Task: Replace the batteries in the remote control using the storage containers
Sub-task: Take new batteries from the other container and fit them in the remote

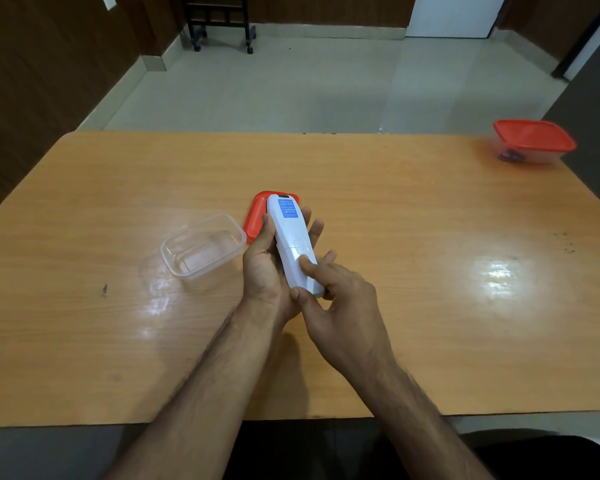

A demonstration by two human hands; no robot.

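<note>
Now both hands (pixel 302 278) grip the remote (pixel 291 244).

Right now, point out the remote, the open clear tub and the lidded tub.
remote (pixel 293 244): head view, white back casing.
open clear tub (pixel 174 259): head view, near rim.
lidded tub (pixel 534 135): head view, red lid top.

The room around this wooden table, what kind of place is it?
Probably a plain indoor room, an office or a home. The signs: a pale tiled floor, dark wood-panelled walls, a white door, and a wheeled black stand beyond the table.
</note>
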